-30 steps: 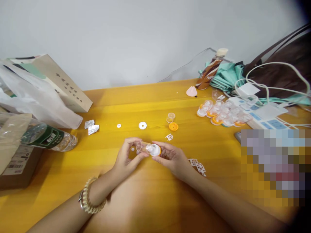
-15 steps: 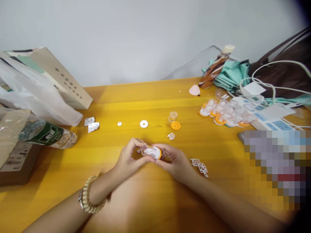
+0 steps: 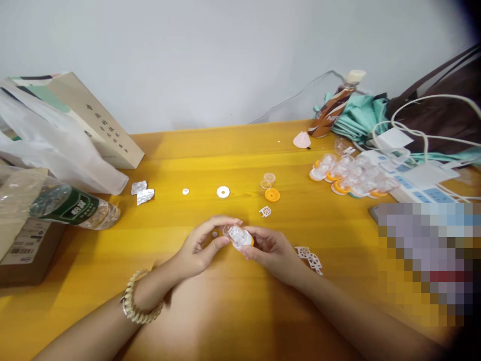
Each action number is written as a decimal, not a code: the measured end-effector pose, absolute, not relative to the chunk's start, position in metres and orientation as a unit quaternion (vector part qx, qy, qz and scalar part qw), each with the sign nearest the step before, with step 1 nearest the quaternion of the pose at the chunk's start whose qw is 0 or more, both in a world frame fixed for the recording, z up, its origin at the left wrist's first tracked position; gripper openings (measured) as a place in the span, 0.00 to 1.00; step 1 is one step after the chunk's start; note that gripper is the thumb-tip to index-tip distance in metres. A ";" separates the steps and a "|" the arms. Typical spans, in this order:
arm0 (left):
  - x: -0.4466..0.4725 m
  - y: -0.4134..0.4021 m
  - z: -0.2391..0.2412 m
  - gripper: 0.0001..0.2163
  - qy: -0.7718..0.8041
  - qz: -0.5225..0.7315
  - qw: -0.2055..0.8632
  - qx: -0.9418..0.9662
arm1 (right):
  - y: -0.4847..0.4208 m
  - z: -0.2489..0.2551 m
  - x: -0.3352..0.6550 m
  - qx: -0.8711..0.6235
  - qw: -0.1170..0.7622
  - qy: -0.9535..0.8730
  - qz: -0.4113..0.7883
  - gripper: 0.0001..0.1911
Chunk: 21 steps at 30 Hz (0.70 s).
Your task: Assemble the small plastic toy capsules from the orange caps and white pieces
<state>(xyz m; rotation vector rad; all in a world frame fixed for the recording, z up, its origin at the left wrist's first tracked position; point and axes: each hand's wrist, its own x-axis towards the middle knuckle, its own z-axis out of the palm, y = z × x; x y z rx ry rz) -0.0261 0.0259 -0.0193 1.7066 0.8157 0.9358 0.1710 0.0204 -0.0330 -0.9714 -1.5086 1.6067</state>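
Observation:
A small clear-domed container (image 3: 240, 237) with a white and orange base is held over the table, tilted with its dome to the left. White parts show through its dome. My right hand (image 3: 272, 250) grips the base between thumb and fingers. My left hand (image 3: 205, 245) is curved round the dome end, index finger along its upper side and thumb at its lower left. Just beyond lie a white spoked piece (image 3: 265, 211), an orange disc (image 3: 272, 195), clear cups (image 3: 268, 180) and a white ring (image 3: 223, 192). More white spoked pieces (image 3: 309, 258) lie beside my right wrist.
Several similar domed containers (image 3: 349, 175) cluster at right by a power strip (image 3: 424, 186) with cables. Behind stand a brown bottle (image 3: 332, 110) and a pink cone (image 3: 301, 140). At left are foil scraps (image 3: 143, 193), a clear bottle (image 3: 78, 206), a cardboard box (image 3: 30, 250) and bags (image 3: 93, 120).
The container has turned in my hands and moved slightly right, showing more of its dome end. My left thumb has drawn back leftward, and my left index finger now reaches over the top.

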 end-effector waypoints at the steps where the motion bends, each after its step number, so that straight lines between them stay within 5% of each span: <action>1: -0.026 0.026 -0.020 0.16 0.333 0.386 0.487 0.709 | 0.020 -0.033 0.171 -0.377 0.360 -0.585 0.621 0.13; 5: -0.025 0.028 -0.026 0.21 0.358 0.417 0.466 0.693 | 0.019 -0.032 0.167 -0.396 0.373 -0.600 0.586 0.13; 11: -0.022 0.027 -0.022 0.07 0.315 0.399 0.457 0.730 | 0.018 -0.033 0.166 -0.407 0.370 -0.603 0.578 0.13; 17: -0.026 0.026 -0.021 0.18 0.340 0.415 0.447 0.716 | 0.018 -0.035 0.167 -0.401 0.381 -0.588 0.589 0.12; 21: -0.028 0.029 -0.021 0.17 0.341 0.409 0.420 0.734 | 0.019 -0.039 0.168 -0.396 0.396 -0.582 0.590 0.13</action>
